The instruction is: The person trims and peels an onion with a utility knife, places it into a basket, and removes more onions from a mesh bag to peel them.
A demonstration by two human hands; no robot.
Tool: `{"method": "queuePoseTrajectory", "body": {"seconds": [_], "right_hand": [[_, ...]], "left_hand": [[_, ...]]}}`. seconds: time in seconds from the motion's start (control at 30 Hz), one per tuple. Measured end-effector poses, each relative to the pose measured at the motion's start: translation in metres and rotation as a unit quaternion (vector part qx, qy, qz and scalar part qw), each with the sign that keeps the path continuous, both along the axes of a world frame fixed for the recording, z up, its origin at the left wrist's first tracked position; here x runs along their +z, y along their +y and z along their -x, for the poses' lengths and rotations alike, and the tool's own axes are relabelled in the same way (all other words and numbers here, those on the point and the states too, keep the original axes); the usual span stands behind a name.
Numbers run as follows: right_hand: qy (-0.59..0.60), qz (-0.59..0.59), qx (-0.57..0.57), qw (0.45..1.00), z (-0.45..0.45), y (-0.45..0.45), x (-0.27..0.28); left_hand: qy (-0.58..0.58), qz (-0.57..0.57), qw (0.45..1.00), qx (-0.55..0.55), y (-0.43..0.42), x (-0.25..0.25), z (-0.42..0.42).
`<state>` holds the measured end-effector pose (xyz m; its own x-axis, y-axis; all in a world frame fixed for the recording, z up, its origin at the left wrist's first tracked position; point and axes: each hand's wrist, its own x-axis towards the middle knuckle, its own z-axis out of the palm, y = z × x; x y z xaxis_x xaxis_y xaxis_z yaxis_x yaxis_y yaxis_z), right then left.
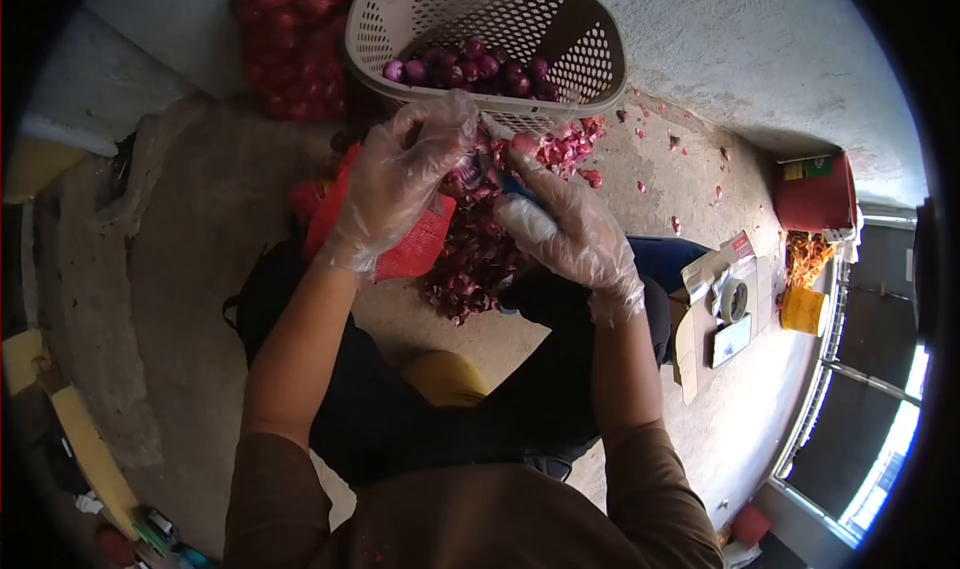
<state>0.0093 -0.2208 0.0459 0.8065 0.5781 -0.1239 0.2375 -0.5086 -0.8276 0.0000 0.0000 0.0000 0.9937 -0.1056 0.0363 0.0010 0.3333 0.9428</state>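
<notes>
Clear plastic gloves cover both hands. My left hand is closed at the fingertips above the peelings, and whatever it pinches is too hidden to name. Just to its right, my right hand is wrapped round a blue-handled knife, its blade partly hidden. Beneath the hands lies a heap of red onion skins. A red mesh bag lies under and beside my left wrist. Beyond the hands, a beige perforated basket holds several purple onions.
A full red mesh sack stands left of the basket. At the right, cardboard bears a tape roll and a phone. Farther right are a red container and a yellow one. Loose skins dot the floor.
</notes>
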Motion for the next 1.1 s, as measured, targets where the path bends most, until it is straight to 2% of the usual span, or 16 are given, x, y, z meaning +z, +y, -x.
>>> {"method": "queuePoseTrajectory", "body": {"seconds": [0.07,0.17,0.27,0.37,0.47,0.67,0.77,0.87,1.03,1.1], "right_hand": [[-0.006,-0.048,-0.008,0.999,-0.001,0.0,-0.002],[-0.011,-0.017,-0.004,1.0,-0.002,-0.002,0.002],[-0.035,-0.014,0.002,0.999,-0.002,0.0,0.0],[-0.018,-0.003,-0.025,1.0,-0.002,0.0,-0.01],[0.053,-0.052,-0.055,0.996,-0.002,0.002,-0.008],[0.182,-0.103,-0.138,0.968,-0.001,0.005,0.012],[0.201,-0.148,-0.113,0.962,-0.003,-0.002,0.008],[0.201,-0.199,-0.041,0.958,0.002,-0.003,0.011],[0.024,-0.096,-0.016,0.995,0.001,0.004,0.002],[0.024,-0.138,-0.021,0.99,0.003,0.007,0.001]], "left_hand": [[-0.008,0.031,0.999,0.0,0.0,0.002,0.0],[-0.011,0.066,0.998,0.002,-0.006,-0.002,-0.003],[-0.012,-0.02,1.0,-0.004,-0.001,-0.002,-0.002],[-0.025,-0.024,0.999,-0.017,0.0,0.003,-0.001],[-0.055,-0.035,0.998,-0.02,-0.001,0.004,-0.001],[-0.033,0.099,0.994,-0.026,-0.007,0.003,0.001],[-0.025,0.119,0.992,-0.031,-0.003,-0.001,-0.002],[-0.027,0.145,0.989,-0.012,-0.006,0.005,-0.001],[-0.088,0.095,0.991,-0.011,-0.004,-0.005,-0.003],[-0.096,0.094,0.991,-0.011,-0.005,-0.006,-0.003]]}}
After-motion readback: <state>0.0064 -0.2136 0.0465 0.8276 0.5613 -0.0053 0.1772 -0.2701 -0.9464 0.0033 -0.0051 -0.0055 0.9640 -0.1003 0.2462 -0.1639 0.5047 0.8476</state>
